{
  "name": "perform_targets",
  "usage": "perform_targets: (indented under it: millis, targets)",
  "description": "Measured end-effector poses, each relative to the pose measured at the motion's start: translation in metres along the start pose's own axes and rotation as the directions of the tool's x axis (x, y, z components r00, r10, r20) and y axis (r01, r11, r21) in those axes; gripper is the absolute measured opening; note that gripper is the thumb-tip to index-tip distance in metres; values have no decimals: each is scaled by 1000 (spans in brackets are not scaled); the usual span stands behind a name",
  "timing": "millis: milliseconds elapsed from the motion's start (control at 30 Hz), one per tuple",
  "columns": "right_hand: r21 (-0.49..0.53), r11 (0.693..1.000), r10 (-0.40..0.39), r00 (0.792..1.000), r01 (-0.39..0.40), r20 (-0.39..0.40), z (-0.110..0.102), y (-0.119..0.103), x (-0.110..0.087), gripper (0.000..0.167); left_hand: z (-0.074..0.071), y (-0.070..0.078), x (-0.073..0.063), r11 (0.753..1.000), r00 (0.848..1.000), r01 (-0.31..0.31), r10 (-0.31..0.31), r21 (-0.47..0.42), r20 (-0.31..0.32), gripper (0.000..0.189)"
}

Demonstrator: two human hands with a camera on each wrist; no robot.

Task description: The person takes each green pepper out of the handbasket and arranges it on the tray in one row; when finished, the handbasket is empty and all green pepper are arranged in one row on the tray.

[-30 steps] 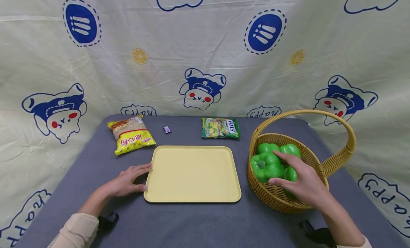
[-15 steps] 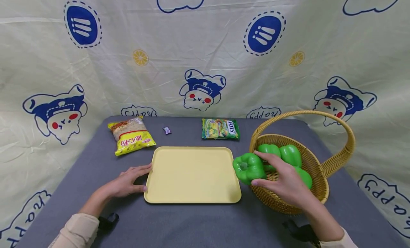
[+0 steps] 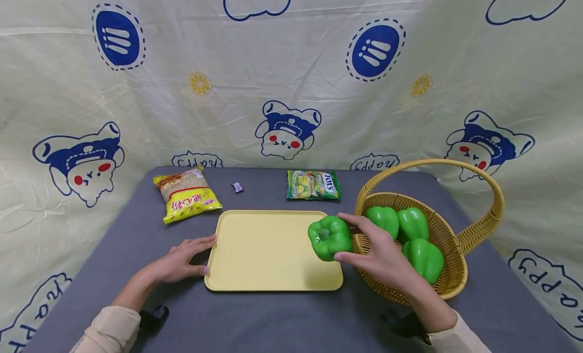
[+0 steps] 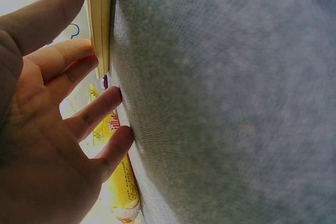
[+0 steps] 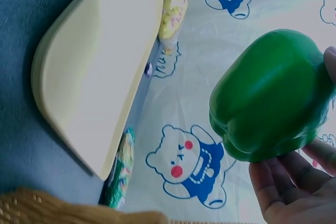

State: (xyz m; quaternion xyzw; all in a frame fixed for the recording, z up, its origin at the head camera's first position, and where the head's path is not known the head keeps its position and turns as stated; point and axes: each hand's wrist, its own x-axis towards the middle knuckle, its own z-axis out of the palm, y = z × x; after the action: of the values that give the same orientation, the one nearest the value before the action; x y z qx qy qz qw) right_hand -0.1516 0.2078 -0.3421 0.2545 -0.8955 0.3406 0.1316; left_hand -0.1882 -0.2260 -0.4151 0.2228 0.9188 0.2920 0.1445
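My right hand [image 3: 380,251] grips a green bell pepper [image 3: 330,238] between thumb and fingers, above the right side of a cream tray [image 3: 268,251]. In the right wrist view the bell pepper [image 5: 273,93] is lifted clear of the tray [image 5: 94,72]. At the tray's left edge, my left hand [image 3: 184,260] rests with thumb and fingertips touching the rim. Its fingers are spread and fairly straight in the left wrist view, where the hand [image 4: 52,103] meets the tray's side [image 4: 100,24]. Several other green bell peppers [image 3: 423,260] lie in a wicker basket [image 3: 448,231] to the right.
The basket's tall handle [image 3: 483,175] arches up behind my right hand. Behind the tray lie a yellow snack bag [image 3: 189,196], a tiny purple packet [image 3: 237,187] and a green packet [image 3: 313,185]. A printed cloth [image 3: 291,64] hangs beyond the grey table [image 3: 255,322].
My right hand has taken one bell pepper out of the basket and carried it left over the tray. One pepper in the basket has shifted. The left hand has stayed put.
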Motion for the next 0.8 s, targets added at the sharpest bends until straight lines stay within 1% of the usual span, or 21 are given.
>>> perform_targets:
  millis: [167, 300, 400, 633, 800]
  targets:
    - [46, 999, 20, 999, -22, 32, 11, -2, 6, 72, 1, -1, 0, 1000, 1000, -5, 5, -3, -4, 74]
    - [103, 994, 37, 998, -43, 55, 19, -5, 11, 73, 1, -1, 0, 1000, 1000, -5, 5, 2, -5, 74]
    - [139, 990, 27, 997, -36, 68, 25, -7, 15, 73, 1, -1, 0, 1000, 1000, -5, 5, 6, -4, 75]
    - [174, 985, -27, 996, 12, 84, 45, -11, 25, 74, 0, -1, 1, 1000, 1000, 3, -3, 5, 3, 75]
    - [223, 975, -37, 993, 12, 108, 59, -14, 30, 74, 0, 0, 0, 1000, 1000, 1, -1, 4, 3, 75]
